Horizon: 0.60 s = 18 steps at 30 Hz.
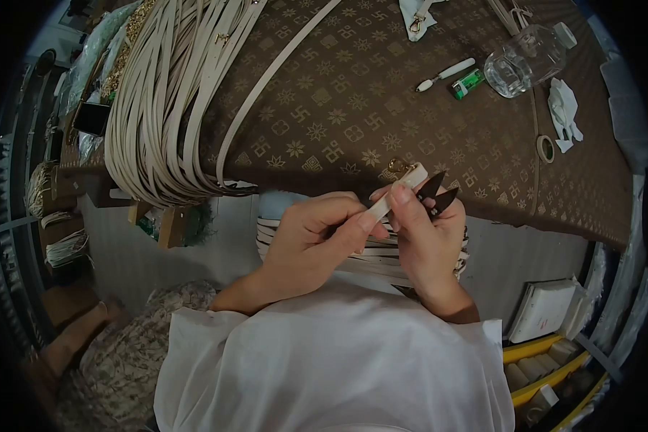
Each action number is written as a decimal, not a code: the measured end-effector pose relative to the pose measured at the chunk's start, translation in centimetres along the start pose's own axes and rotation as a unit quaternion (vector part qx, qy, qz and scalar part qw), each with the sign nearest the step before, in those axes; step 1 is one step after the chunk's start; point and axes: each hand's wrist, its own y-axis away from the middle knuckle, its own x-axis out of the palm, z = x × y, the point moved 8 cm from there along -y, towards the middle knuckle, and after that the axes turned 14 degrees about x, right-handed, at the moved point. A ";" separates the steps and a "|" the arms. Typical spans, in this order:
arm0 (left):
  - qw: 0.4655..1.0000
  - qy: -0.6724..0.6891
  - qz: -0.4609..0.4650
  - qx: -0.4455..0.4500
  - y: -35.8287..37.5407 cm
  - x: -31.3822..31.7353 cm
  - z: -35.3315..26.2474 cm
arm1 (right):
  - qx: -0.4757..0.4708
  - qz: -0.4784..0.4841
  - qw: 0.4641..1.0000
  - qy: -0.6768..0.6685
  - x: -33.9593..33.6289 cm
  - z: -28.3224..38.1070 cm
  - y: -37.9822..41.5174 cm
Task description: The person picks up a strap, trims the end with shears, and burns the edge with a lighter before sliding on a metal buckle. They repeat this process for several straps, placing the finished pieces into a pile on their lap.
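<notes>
My left hand (317, 241) is closed in a pinch on a short cream strap (380, 209), holding it near its lower end. My right hand (426, 237) grips the same strap close to its upper end, with the thumb lying on top. A small gold-coloured metal clasp (397, 165) shows beside that end. Also tucked in my right hand is a pair of dark thread snips (430, 187), its two pointed blades spread apart and sticking out past the fingers. The snips' handles are hidden in the palm. Both hands are just in front of the table's near edge.
A large bundle of cream straps (158, 108) hangs over the brown patterned tablecloth (324, 115). Farther right lie a white-handled tool (446, 74), a green lighter (468, 84), a clear bottle (522, 63), crumpled tissue (565, 111) and a tape roll (546, 149). A yellow crate (533, 353) stands lower right.
</notes>
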 end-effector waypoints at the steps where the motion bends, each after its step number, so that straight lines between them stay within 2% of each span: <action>1: 1.000 0.021 0.007 0.023 -0.1 0.2 -0.3 | 0.001 -0.001 1.000 0.001 0.1 0.3 0.0; 3: 0.999 0.045 0.004 0.020 -0.1 0.3 -0.2 | 0.076 -0.038 0.993 -0.087 -0.3 -0.1 0.0; 8: 0.996 0.088 -0.015 -0.005 0.1 0.3 0.2 | 0.076 -0.055 0.992 -0.082 -0.7 -0.5 -0.1; 9: 0.994 -0.051 -0.053 0.082 -0.3 -0.1 -1.1 | 0.065 -0.068 0.993 -0.072 -0.9 -0.4 -0.1; 10: 0.964 -0.188 -0.089 0.167 -0.3 -0.3 -2.7 | 0.065 -0.069 0.993 -0.072 -1.1 -0.6 -0.1; 11: 0.964 -0.187 -0.090 0.167 -0.3 -0.5 -2.2 | 0.045 -0.071 0.995 -0.047 -1.2 -0.4 -0.1; 13: 0.859 -0.387 -0.090 0.322 0.5 -0.2 -3.5 | 0.025 -0.072 0.997 -0.022 -1.3 -0.5 -0.2; 14: 0.860 -0.387 -0.090 0.322 0.4 -0.3 -3.5 | -0.009 -0.087 0.996 -0.003 -1.3 -0.2 -0.3; 15: 0.891 -0.347 -0.075 0.285 0.0 -0.6 -2.8 | -0.042 -0.101 0.994 0.018 -1.3 0.1 -0.2; 16: 0.918 -0.305 -0.060 0.246 -0.3 -0.8 -2.2 | -0.041 -0.101 0.994 0.019 -1.1 0.3 -0.1; 17: 0.918 -0.304 -0.061 0.246 -0.3 -0.9 -2.8 | -0.022 -0.103 0.994 -0.003 -0.9 0.4 -0.1; 18: 0.988 -0.116 -0.044 0.089 -0.7 -1.2 -1.0 | -0.003 -0.106 0.994 -0.026 -0.9 0.3 -0.1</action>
